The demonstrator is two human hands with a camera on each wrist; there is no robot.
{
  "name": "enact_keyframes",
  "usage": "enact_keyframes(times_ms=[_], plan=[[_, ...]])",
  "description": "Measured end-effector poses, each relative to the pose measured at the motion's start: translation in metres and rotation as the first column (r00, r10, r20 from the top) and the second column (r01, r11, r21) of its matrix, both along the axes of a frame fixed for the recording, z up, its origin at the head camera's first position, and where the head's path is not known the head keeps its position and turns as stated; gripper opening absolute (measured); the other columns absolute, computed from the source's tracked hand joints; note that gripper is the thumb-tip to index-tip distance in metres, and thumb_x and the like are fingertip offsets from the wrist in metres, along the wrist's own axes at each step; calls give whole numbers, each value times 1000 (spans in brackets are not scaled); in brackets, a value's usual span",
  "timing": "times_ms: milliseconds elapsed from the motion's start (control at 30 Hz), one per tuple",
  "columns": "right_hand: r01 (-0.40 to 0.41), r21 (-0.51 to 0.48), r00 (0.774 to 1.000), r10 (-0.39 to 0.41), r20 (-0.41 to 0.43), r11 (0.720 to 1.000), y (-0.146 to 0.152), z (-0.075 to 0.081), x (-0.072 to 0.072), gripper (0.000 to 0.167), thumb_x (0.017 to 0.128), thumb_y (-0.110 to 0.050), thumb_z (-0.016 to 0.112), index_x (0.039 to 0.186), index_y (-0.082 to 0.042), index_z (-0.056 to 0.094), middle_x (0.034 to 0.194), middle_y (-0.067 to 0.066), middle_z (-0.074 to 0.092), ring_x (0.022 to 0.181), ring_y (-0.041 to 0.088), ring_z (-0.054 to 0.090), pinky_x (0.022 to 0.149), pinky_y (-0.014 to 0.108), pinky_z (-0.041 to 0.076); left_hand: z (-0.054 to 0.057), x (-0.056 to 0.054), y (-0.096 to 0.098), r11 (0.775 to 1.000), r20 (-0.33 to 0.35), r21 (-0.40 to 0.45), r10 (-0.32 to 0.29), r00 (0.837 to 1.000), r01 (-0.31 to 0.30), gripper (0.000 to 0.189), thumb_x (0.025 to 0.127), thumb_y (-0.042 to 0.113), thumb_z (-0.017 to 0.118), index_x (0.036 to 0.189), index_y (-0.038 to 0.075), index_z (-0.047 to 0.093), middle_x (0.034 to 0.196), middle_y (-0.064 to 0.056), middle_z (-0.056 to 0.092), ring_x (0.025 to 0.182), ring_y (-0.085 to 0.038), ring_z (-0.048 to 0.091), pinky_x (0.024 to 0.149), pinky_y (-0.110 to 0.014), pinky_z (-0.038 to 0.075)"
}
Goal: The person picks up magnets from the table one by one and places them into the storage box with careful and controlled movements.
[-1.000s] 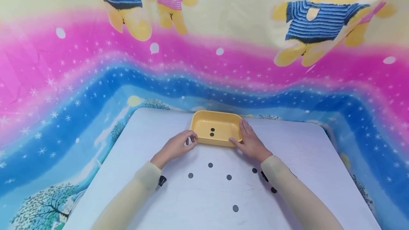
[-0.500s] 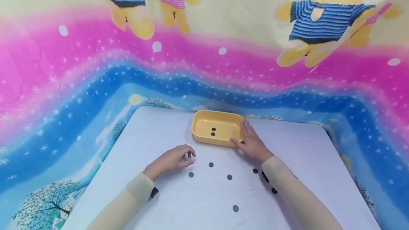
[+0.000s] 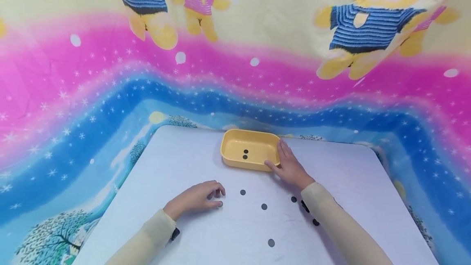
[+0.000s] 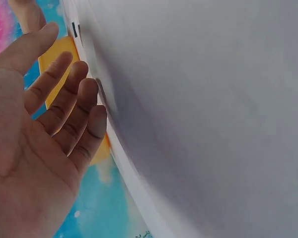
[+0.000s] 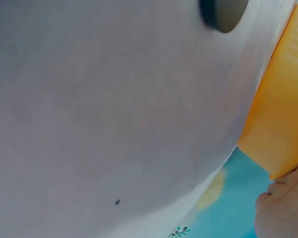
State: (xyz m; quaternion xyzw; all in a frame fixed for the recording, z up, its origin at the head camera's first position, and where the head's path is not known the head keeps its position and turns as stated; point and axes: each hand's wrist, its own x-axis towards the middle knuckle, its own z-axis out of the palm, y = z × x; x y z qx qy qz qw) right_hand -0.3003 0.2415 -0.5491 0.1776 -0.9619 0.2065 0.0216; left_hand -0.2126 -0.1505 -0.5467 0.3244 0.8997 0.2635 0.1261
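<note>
My left hand [image 3: 196, 198] is low over the white table, left of centre, its fingers loosely bent. At its thumb tip lies a small dark disc, mostly covered in the head view. The left wrist view shows the palm and separated fingers [image 4: 78, 106] with nothing between them. A yellow rectangular box [image 3: 235, 144] stands at the table's far edge, with two black discs [image 3: 245, 151] on its floor. My right hand [image 3: 292, 167] rests against the box's right end, fingers straight along the side, thumb at the near rim. Nearby lies a grey disc [image 3: 243, 192].
More discs are scattered on the white table [image 3: 176, 154]: one in the middle [image 3: 264, 206], one nearer me [image 3: 271, 243], and others beside the right sleeve [image 3: 325, 203]. A printed curtain [image 3: 235, 89] with bears hangs right behind the table's far edge.
My left hand has left the box's left side and come toward me, down to the leftmost disc, which it now mostly covers. My right hand and the box stay in place.
</note>
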Motion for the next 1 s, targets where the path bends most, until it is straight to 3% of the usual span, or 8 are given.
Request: enact_keyframes(times_ms=[433,667,1000], plan=[[0,-11,1000,0,9,1000,0,2,1,110,104,-77,42,170,0,0,180,10,-11,166,30,-8,135,53,5,-6,3,1,999,20,-43,-3,1000,4,27,97,39,81,120,28,72,104,17,60,87,-2,56,79,-24,51],[7,8,1000,-7,22,1000,0,1,2,109,104,-77,41,171,-1,-1,180,10,-10,167,29,-7,135,51,5,-6,7,1,999,-7,-34,-27,1000,27,19,98,34,82,113,27,73,103,15,60,85,-4,56,75,-24,50],[5,0,1000,-5,26,1000,-1,2,2,109,104,-77,40,170,-1,-2,180,10,-10,167,30,-7,135,52,5,-8,6,1,999,-28,-52,-13,1000,11,14,101,33,77,114,29,72,103,16,60,82,-2,55,75,-22,50]])
